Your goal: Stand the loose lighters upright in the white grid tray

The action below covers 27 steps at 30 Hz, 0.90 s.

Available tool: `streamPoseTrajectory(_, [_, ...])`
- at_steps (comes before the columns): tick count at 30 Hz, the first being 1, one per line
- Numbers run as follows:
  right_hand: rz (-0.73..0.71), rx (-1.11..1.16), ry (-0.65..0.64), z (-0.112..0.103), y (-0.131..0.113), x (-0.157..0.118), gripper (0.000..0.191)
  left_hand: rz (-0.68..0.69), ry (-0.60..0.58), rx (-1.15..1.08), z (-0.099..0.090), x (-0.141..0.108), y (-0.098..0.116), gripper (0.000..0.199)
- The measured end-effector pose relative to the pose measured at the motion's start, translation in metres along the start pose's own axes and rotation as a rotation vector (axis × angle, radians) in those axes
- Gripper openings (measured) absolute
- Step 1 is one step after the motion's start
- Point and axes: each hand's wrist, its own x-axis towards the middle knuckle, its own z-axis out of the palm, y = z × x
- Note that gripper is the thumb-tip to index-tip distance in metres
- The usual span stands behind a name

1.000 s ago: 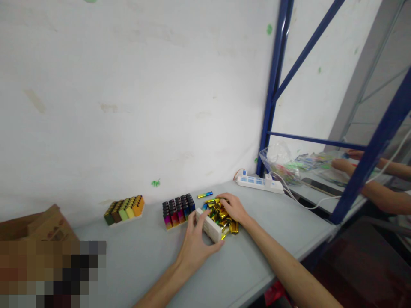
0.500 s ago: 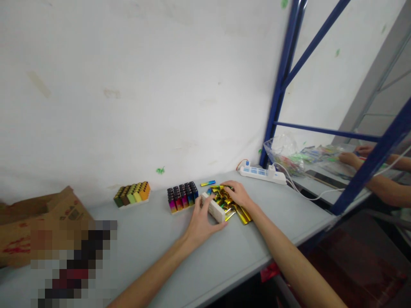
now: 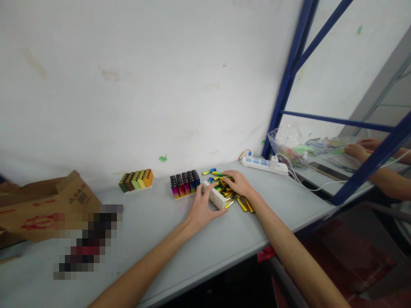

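My left hand (image 3: 201,208) is closed around a white tray (image 3: 214,196), tipped on its long side, with fingers at its far end and thumb at the near end. Right behind it lies a loose pile of shiny gold lighters (image 3: 241,202). My right hand (image 3: 238,183) reaches over the pile from the right, fingers curled down among the pieces; what its fingertips grip is hidden. To the left stand upright lighters (image 3: 185,185) in pink-to-blue colours with black tops, in neat rows. One blue-and-yellow lighter (image 3: 209,171) lies apart behind the pile.
Further left are green, yellow and orange lighters (image 3: 136,180) in a white tray. A cardboard box (image 3: 64,203) and a blurred-out dark patch (image 3: 93,239) lie at left. A power strip (image 3: 265,165) lies by the wall. Beyond the blue rack (image 3: 287,85), another person's hands (image 3: 356,149) are at work.
The view has shifted slightly, so the table appears a little higher. My left hand keeps the tray in place; my right hand stays over the pile with its fingers slightly changed.
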Motion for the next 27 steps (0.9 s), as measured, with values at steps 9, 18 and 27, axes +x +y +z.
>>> streamPoseTrajectory(9, [-0.004,-0.004,-0.009,0.001,0.003,0.000,0.035,0.005,-0.032,-0.059,0.001,0.001,0.001,0.090])
streamPoseTrajectory(18, [0.029,-0.099,-0.005,-0.003,-0.019,-0.008,0.030,0.007,0.008,-0.023,0.000,-0.001,0.001,0.091])
streamPoseTrajectory(27, [-0.210,-0.126,-0.303,0.013,-0.052,-0.031,0.058,0.026,0.052,0.007,0.002,-0.001,-0.002,0.101])
